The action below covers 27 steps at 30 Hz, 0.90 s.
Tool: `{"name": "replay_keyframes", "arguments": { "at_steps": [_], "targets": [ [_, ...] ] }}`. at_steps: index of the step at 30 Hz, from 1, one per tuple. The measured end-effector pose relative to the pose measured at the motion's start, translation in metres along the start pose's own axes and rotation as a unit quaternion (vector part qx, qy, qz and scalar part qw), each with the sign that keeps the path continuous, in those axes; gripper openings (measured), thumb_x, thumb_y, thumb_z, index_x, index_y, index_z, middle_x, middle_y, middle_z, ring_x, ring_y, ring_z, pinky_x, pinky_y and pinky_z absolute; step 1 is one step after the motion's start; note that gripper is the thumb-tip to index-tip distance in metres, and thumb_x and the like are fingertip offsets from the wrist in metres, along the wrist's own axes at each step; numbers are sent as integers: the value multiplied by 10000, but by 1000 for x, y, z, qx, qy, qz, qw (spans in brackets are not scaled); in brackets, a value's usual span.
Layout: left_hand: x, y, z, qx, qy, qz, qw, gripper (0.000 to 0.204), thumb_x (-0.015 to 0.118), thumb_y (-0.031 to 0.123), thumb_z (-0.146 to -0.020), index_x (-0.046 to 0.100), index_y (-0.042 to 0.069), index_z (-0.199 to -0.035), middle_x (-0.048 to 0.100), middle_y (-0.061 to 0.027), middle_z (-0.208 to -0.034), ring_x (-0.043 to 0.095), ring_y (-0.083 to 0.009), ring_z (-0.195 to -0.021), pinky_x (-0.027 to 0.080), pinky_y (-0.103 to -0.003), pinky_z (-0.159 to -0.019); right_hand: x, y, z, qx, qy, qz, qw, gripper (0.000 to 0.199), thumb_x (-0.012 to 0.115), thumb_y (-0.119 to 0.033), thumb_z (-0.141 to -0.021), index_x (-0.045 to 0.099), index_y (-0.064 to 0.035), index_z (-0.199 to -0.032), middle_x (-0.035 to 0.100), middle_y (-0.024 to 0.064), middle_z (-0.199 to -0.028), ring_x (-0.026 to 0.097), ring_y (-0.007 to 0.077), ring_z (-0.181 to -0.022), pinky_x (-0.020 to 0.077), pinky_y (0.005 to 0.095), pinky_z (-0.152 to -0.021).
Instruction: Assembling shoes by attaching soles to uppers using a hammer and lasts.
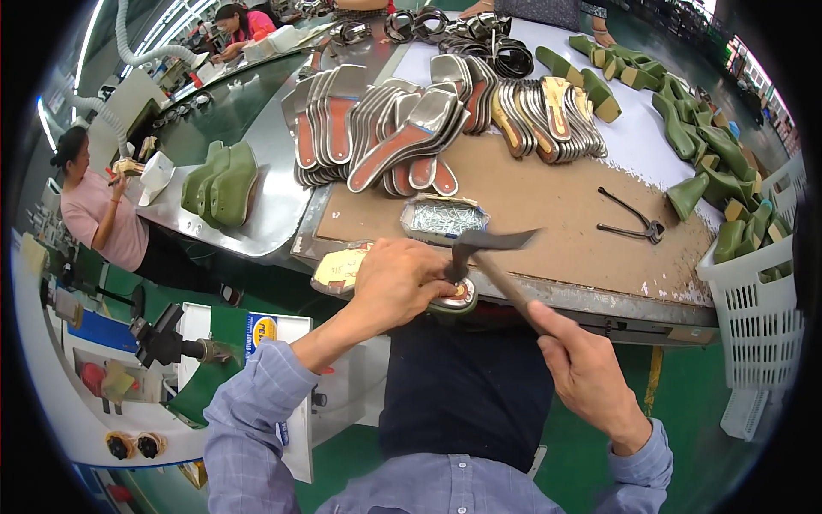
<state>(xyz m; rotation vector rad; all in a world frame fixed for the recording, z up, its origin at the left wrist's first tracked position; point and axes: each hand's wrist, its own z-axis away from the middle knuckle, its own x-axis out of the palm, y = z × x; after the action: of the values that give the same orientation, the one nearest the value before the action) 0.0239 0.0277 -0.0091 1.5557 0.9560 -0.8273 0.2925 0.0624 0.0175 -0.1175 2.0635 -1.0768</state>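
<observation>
My left hand presses down on a shoe insole that lies over a green form at the near edge of the brown worktop. My right hand grips the wooden handle of a hammer, whose dark head hangs just above the heel end of the insole, beside my left fingers. A small metal tin of nails sits just behind my left hand.
A fanned stack of insoles lies at the back of the worktop, pincers to the right. Green shoe lasts line the right side above a white basket. More green lasts rest on a steel conveyor, where a person in pink works.
</observation>
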Motion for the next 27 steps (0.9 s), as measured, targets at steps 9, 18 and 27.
{"name": "replay_keyframes", "arguments": {
  "at_steps": [9,18,27],
  "targets": [
    [1,-2,0,-25,5,40,999,131,737,217,-732,729,93,-772,710,-15,-868,647,-230,-810,461,-348,-769,-11,12,29,68,81,-89,990,374,518,-31,-933,460,-14,-1303,648,140,-911,527,124,-639,468,247,-638],
    [-5,2,-7,-47,-20,79,996,149,757,242,-687,740,117,-767,665,-83,-684,618,-276,-655,462,-357,-612,-5,-12,9,3,-6,-17,1000,399,571,-7,-886,507,-43,-1278,648,196,-1070,671,321,-810,529,324,-688],
    [-27,-20,8,54,-124,-134,982,568,725,494,-706,619,148,-1144,607,-98,-1177,419,-382,-1246,308,-563,-985,-3,7,44,120,75,-179,974,386,508,-28,-935,448,-34,-1316,631,77,-835,533,112,-593,456,255,-568]
  ]
}}
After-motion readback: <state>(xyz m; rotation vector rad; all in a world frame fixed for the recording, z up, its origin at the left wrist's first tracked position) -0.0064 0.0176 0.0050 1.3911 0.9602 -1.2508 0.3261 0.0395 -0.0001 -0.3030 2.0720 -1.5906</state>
